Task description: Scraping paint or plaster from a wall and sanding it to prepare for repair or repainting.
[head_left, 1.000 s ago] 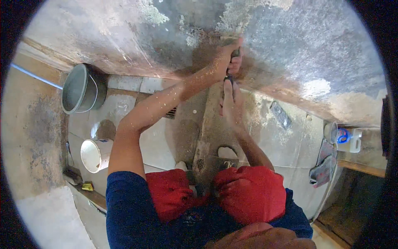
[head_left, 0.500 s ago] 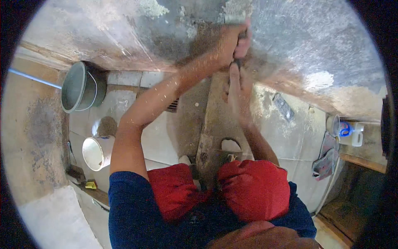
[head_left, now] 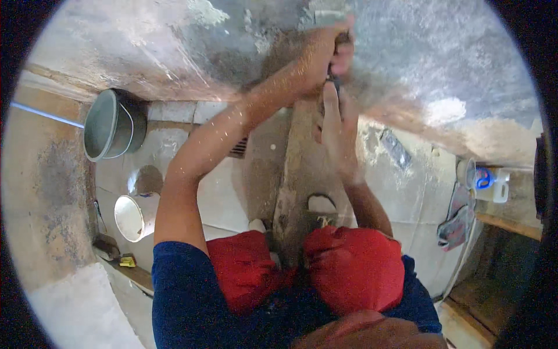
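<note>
Both hands grip a scraper-like tool point(head_left: 329, 13) with a dark handle and a wide pale blade, held against the stained, patchy wall point(head_left: 407, 46) ahead of me. My left hand point(head_left: 334, 49) is wrapped round it near the blade, its fingers smeared by motion. My right hand point(head_left: 336, 116) is closed on the lower handle, just nearer to me than the left, thumb along it. Pale flecks cover my left forearm.
A dark bucket point(head_left: 122, 134) and a white bucket point(head_left: 131, 218) stand at left; a drain grate point(head_left: 237, 148) lies beside my left forearm. At right are a dark slab point(head_left: 396, 150), plastic jugs point(head_left: 499, 188), grey bags point(head_left: 453, 230) and a wooden-edged shelf point(head_left: 505, 227). A concrete strip point(head_left: 285, 189) runs between my feet.
Since a second ago both hands and the tool have moved up the wall and slightly right, mostly in the first half second; both keep their grip.
</note>
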`<state>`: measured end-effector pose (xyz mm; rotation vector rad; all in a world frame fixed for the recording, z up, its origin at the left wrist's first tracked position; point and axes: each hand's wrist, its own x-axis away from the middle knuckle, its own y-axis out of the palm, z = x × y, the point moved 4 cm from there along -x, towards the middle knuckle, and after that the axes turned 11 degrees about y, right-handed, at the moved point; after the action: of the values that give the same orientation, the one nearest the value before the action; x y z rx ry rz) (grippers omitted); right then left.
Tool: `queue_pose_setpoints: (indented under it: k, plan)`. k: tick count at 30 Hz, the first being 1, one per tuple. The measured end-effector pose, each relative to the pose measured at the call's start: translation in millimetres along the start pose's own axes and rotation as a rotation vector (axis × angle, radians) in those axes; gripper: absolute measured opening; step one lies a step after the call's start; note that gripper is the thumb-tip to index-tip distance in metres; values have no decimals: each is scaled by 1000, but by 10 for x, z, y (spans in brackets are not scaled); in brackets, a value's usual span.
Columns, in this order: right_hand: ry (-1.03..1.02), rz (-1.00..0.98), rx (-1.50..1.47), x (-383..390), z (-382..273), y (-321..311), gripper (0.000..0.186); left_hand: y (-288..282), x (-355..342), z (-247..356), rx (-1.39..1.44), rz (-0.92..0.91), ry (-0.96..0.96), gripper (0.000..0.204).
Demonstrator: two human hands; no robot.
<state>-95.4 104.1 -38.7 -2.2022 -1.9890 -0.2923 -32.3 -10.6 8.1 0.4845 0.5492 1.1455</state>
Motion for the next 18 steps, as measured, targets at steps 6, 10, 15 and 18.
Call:
queue_pose_setpoints:
  k: [6,10,15,18]
  plan:
    - [-95,98,156,-76,155,-142,34,-109,73,-379,0,88,-216,36]
    - [-115,-76,25,-3,-235,3,31,44,58,64,-102,57,51,31]
    - [100,14,132,77,82,-102,33,-143,57,-337,67,24,-163,35]
    - [211,-34,30,283,57,15,34,-180,212,-316,102,36,-171,38]
